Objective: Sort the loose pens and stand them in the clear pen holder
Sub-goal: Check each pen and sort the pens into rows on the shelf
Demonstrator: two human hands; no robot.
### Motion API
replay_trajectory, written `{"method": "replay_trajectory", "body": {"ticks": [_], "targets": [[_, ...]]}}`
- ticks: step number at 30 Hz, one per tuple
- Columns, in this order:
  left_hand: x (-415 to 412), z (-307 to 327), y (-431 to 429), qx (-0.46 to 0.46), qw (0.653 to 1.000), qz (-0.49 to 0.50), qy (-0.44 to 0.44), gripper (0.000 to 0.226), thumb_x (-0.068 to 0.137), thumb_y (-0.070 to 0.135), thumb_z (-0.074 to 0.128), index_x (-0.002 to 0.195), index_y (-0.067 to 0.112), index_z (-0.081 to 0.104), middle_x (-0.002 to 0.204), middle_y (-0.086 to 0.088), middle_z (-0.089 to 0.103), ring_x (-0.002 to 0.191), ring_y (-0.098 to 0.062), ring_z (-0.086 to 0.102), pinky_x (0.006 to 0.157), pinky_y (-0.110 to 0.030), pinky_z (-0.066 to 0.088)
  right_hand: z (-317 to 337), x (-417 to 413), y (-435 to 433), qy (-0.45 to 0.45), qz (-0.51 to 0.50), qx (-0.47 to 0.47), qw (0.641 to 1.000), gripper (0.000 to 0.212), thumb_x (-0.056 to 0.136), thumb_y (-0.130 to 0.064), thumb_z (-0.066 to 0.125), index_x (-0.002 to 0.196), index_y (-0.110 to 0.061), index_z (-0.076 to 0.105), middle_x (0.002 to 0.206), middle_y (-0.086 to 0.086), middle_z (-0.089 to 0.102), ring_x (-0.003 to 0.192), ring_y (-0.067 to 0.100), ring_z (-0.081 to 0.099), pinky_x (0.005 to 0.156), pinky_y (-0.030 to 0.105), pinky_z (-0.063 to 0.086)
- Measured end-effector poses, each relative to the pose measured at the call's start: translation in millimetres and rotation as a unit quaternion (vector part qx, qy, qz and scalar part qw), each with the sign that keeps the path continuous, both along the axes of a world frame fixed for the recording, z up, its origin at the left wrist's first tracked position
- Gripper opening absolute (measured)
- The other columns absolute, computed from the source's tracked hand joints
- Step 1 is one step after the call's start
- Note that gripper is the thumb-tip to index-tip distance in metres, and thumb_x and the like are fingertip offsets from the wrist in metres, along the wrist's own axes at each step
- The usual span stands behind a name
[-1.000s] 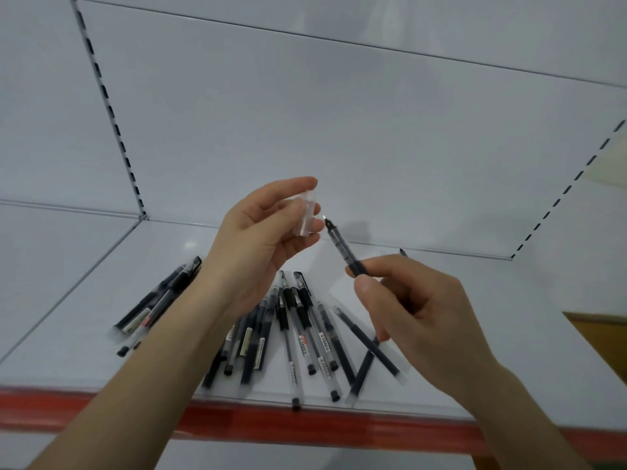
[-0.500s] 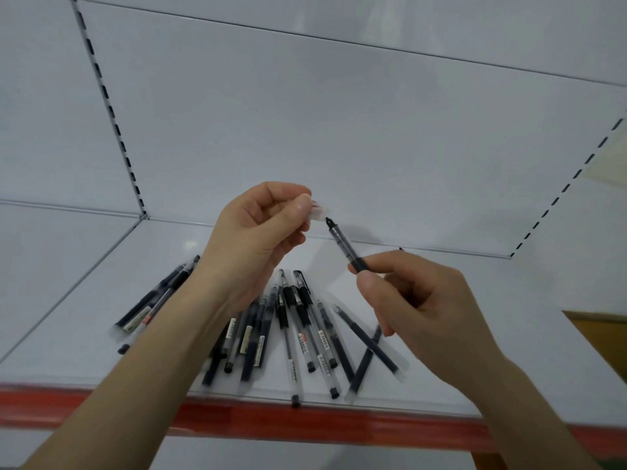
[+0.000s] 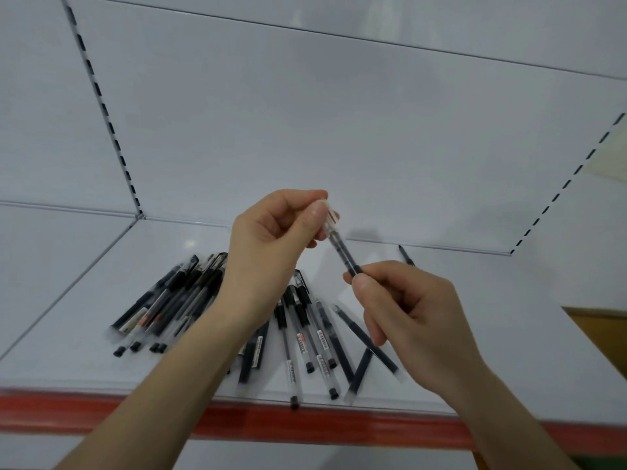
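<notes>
On the left, loose pens (image 3: 169, 300) in a heap on the white shelf (image 3: 509, 334). Next, left hand (image 3: 271, 242) pinching a clear cap (image 3: 330, 220) at the top end of one black pen (image 3: 344, 257). Right hand (image 3: 407, 310) pinching the lower part of that tilted pen, up in the air. More pens (image 3: 305, 334) flat below both hands.

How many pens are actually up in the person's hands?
1: the pen, its clear cap pinched by the left hand, barrel gripped by the right hand. A palm might hide another.
</notes>
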State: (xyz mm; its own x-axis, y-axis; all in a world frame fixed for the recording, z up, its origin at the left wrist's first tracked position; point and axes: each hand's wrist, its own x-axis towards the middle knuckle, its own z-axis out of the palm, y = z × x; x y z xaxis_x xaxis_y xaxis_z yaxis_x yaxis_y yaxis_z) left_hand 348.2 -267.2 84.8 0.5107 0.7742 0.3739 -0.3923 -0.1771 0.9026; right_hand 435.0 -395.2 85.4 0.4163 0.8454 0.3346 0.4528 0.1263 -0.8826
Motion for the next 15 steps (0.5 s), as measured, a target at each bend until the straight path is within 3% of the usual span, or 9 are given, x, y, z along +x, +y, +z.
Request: {"method": "replay_trajectory", "body": {"ticks": [6,9,12,15], "targets": [[7,-6,0,-0.015,1.000,-0.007,0.007,0.011,0.085,0.009,0.059,0.091,0.015,0.066,0.071,0.002,0.070,0.061,-0.005,0.059,0.063,-0.017,0.049,-4,2,2,-0.009,-0.018,-0.018,1.000,0.016,0.087,-0.007,0.055,0.076,-0.008,0.067,0.042,-0.002,0.046,0.038,0.004,0.042,0.043,0.008,0.037],[14,-13,8,0.037,0.995,0.014,0.087,0.015,0.087,0.012,0.059,0.099,0.019,0.066,0.071,0.009,0.069,0.064,-0.001,0.062,0.065,-0.014,0.049,-5,22,6,-0.036,-0.037,-0.061,0.997,0.018,0.087,-0.012,0.055,0.076,-0.006,0.067,0.042,-0.002,0.049,0.034,0.004,0.041,0.040,0.009,0.033],[19,-28,18,0.172,0.952,0.070,0.243,0.027,0.089,0.019,0.058,0.116,0.018,0.063,0.089,0.012,0.065,0.082,-0.003,0.060,0.082,-0.018,0.047,-25,48,9,-0.147,-0.102,-0.139,0.974,0.019,0.087,-0.022,0.057,0.069,-0.018,0.063,0.049,-0.004,0.052,0.045,0.009,0.048,0.050,0.020,0.040],[17,-39,27,0.274,0.889,0.084,0.358,0.026,0.091,0.020,0.054,0.115,0.013,0.063,0.106,0.002,0.065,0.092,-0.010,0.056,0.083,-0.017,0.039,-52,62,3,-0.241,-0.128,-0.244,0.931,0.015,0.089,-0.030,0.052,0.078,-0.025,0.062,0.064,-0.009,0.058,0.061,0.009,0.054,0.066,0.027,0.047]]}}
